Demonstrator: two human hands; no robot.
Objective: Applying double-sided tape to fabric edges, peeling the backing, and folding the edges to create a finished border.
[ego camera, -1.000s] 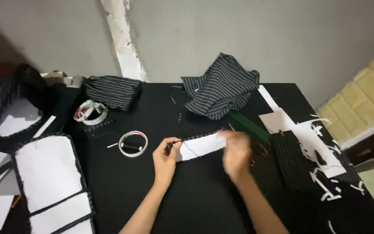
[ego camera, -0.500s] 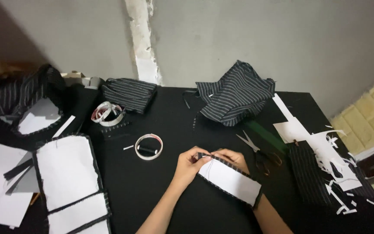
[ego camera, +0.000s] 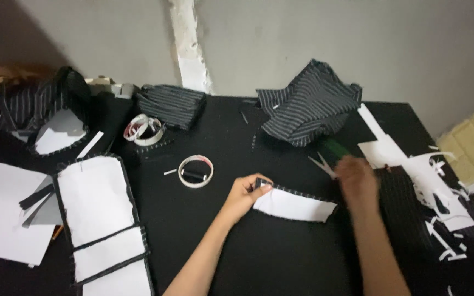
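On the black worktop we pin one end of a white fabric piece with a dark striped edge under our left hand, fingers and thumb pinched shut on its left corner. The piece lies flat near the middle of the worktop, its long side running rightward toward our other hand. Our right hand is blurred just past the piece's right end, near the scissors; we cannot tell whether its grip is open or closed, nor whether it touches them. The scissors lie with pale blades pointing left and a green handle behind.

At our near left, a row of white panels edged in dark cloth lies beside loose white paper sheets. At our right, a dark pinstriped strip sits among white paper offcuts.

Beyond our left hand, a roll of white tape lies flat. Farther back, a second, looser coil of tape rests near a folded pinstriped cloth. A crumpled heap of pinstriped fabric stands at the far edge, against the grey wall. More striped cloth is piled in the far left corner.
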